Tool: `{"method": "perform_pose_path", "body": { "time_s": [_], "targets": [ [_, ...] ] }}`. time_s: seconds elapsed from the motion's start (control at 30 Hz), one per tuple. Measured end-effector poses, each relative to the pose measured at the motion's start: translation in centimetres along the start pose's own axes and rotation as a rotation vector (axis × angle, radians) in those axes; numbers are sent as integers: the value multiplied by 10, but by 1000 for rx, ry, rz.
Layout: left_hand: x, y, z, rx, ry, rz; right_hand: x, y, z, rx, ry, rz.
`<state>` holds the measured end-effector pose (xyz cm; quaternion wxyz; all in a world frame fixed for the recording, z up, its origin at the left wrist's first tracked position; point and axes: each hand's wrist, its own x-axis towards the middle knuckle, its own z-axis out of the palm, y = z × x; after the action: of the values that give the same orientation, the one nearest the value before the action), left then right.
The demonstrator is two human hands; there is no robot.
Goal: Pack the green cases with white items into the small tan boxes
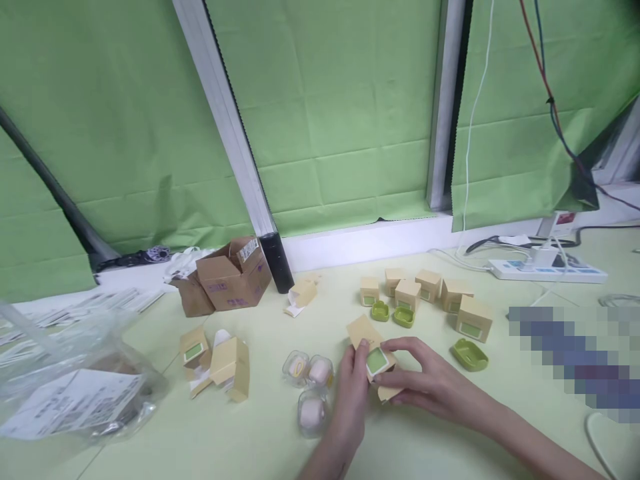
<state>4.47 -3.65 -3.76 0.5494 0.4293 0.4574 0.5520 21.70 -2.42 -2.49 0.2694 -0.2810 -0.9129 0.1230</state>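
In the head view, a small cardboard box with a green label (377, 361) is held above the table (270, 433) near its front edge, with its flaps opened out. The box's left side is gripped by the left hand (351, 383), the thumb being laid along its front, while its right side is grasped by the fingers of the right hand (425, 381). Just left of the left hand, three clear plastic cases (312, 415) with pale contents are grouped. Beyond the hands, six small closed boxes (474, 319) are clustered, with two green cat-shaped dishes (404, 317) set before them; a larger green dish (469, 354) is placed nearer the right forearm. Farther left, two opened small boxes (230, 365) are seen near a brown carton (235, 283).
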Motion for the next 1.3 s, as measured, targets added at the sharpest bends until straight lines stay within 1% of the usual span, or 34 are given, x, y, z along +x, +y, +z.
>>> {"method": "perform_pose_path", "body": {
  "time_s": [0.1, 0.17, 0.27, 0.33, 0.43, 0.5, 0.53, 0.57, 0.63, 0.7, 0.77, 0.87, 0.93, 1.03, 1.13, 1.3],
  "targets": [
    [1, 1, -1, 5, 29, -70, 0, 4, 3, -88, 6, -27],
    [2, 1, -1, 10, 22, -66, 1, 3, 3, -79, 7, -11],
    [3, -1, 1, 40, 17, -31, 1, 1, 6, 38, 32, 56],
    [4, -3, 3, 59, 10, 5, 1, 1, 9, 169, 83, 130],
    [5, -7, 6, 62, -66, 86, 2, 4, 11, 412, 173, 262],
    [3, -10, 8, 109, -140, 152, 2, 8, 7, 573, 213, 356],
    [2, -12, 9, 145, -180, 183, 3, 10, 5, 619, 236, 405],
    [0, -13, 10, 178, -216, 207, 3, 12, 2, 629, 258, 449],
    [-4, -17, 11, 201, -282, 225, 3, 15, -3, 566, 292, 502],
    [-6, -19, 11, 179, -340, 223, 4, 17, -5, 507, 271, 500],
    [-7, -22, 11, 167, -365, 204, 5, 18, -3, 508, 242, 478],
    [-7, -25, 10, 189, -336, 175, 7, 18, 2, 559, 221, 457],
    [-7, -26, 10, 183, -328, 170, 8, 17, 2, 586, 252, 452],
    [-8, -25, 11, 179, -359, 167, 10, 16, 1, 598, 304, 457],
    [-8, -21, 10, 225, -376, 170, 12, 15, 0, 629, 267, 496],
    [-9, -20, 7, 352, -345, 157, 12, 13, 1, 670, 226, 522]
  ]
}}
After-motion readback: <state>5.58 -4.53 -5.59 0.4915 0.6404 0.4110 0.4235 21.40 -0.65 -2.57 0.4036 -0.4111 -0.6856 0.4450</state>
